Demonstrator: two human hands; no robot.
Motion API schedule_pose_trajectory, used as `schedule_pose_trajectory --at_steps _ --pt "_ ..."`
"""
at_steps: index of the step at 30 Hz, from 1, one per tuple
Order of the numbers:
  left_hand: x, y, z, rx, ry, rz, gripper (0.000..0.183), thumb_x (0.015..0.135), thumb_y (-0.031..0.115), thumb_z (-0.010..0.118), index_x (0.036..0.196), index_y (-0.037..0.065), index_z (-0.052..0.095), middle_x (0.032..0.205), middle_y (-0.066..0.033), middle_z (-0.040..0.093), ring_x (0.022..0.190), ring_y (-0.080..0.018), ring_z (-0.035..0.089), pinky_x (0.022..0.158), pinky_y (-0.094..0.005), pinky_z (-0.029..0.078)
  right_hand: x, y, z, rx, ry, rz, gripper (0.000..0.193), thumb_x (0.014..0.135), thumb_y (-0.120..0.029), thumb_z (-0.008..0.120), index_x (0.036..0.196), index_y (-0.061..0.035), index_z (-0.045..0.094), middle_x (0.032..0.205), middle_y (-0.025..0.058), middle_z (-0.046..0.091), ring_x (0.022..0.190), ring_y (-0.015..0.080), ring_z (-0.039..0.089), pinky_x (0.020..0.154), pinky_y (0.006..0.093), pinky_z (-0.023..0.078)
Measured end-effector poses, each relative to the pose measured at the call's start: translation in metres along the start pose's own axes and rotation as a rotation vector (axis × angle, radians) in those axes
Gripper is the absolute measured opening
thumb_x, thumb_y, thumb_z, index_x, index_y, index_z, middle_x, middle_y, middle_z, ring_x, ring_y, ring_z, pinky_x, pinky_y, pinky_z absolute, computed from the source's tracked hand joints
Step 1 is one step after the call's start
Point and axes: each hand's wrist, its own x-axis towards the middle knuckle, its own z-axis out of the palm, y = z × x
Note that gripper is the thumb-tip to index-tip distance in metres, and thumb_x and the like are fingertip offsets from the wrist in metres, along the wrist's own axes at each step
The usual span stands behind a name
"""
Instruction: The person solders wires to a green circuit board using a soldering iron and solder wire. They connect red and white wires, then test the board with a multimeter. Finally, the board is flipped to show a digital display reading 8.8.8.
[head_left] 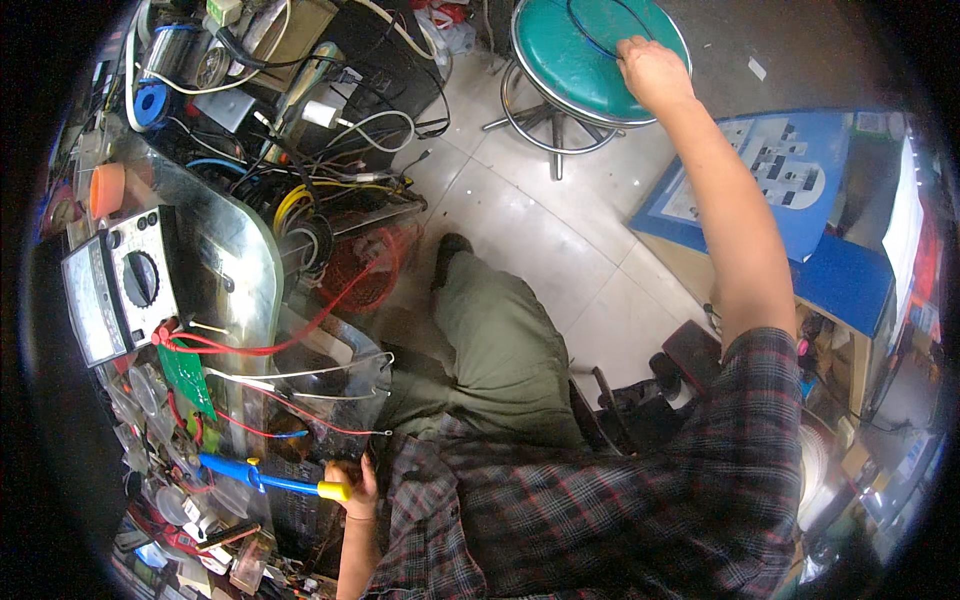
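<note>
The right hand (655, 72) is over the near right part of the round green stool (560, 65), fingers bent onto a thin blue wire (597, 48) that loops across the seat. Well to the left of the stool and nearer the body, the left hand (357, 487) is curled at the yellow end of a blue tool (285, 484); how tightly it grips, I cannot tell. Left of the stool runs a cluttered bench (250, 235) with a shiny, rounded edge, bearing a meter (140, 280), red leads (260, 350) and a green board (190, 380). Pale tiled floor (510, 215) surrounds the stool's metal base. A red basket (365, 285) sits leftward of the stool, a blue printed sheet (690, 200) to its right.
</note>
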Motion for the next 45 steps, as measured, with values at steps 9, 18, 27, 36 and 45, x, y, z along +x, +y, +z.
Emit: schedule_pose_trajectory --at_steps 9,18,27,36,45 --pt "-0.003 -0.003 0.001 -0.032 0.023 0.048 0.027 0.09 0.01 0.083 0.095 0.004 0.057 0.081 -0.0156 0.058 0.064 -0.0385 0.054 0.059 -0.0455 0.043 -0.022 -0.018 -0.044 0.326 0.309 -0.117 0.022 0.102 -0.025 0.067 0.115 -0.0077 0.072 0.109 0.0113 0.075 0.101 0.0314 0.072 0.088 0.0431 0.056" --pt "0.003 0.029 -0.024 -0.257 0.045 0.002 0.02 0.093 0.009 0.08 0.087 0.005 0.061 0.074 -0.0116 0.059 0.063 -0.0326 0.057 0.059 -0.0423 0.045 -0.173 -0.134 -0.167 2.413 -0.008 -0.014 0.019 0.111 -0.023 0.062 0.116 -0.0054 0.065 0.108 0.0049 0.073 0.09 0.0122 0.07 0.081 0.0295 0.058" --pt "0.078 0.183 -0.081 -1.248 -0.028 0.055 0.043 0.094 -0.002 0.079 0.135 -0.001 0.067 0.108 -0.0088 0.076 0.092 -0.0121 0.071 0.08 -0.027 0.056 -0.345 -0.277 -0.268 2.65 -0.029 -0.045 0.013 0.112 -0.018 0.061 0.115 -0.0063 0.065 0.108 0.0085 0.075 0.093 0.0164 0.075 0.082 0.031 0.062" --pt "0.056 0.166 -0.102 -1.548 0.158 0.045 0.023 0.1 -0.004 0.072 0.123 -0.003 0.073 0.105 -0.0103 0.078 0.088 -0.0145 0.075 0.077 -0.0269 0.06 -0.389 -0.326 -0.302 2.372 0.185 -0.091 0.014 0.112 -0.018 0.062 0.116 -0.0044 0.061 0.107 0.0089 0.075 0.09 0.0139 0.074 0.08 0.0272 0.06" --pt "0.066 0.144 -0.104 -1.554 0.117 -0.13 0.012 0.106 0.009 0.069 0.113 -0.001 0.07 0.095 -0.011 0.077 0.078 -0.0145 0.071 0.067 -0.0264 0.054 -0.387 -0.331 -0.293 2.349 -0.236 -0.058 0.013 0.111 -0.017 0.062 0.106 -0.0044 0.063 0.097 0.0075 0.073 0.084 0.0152 0.073 0.074 0.0291 0.06"
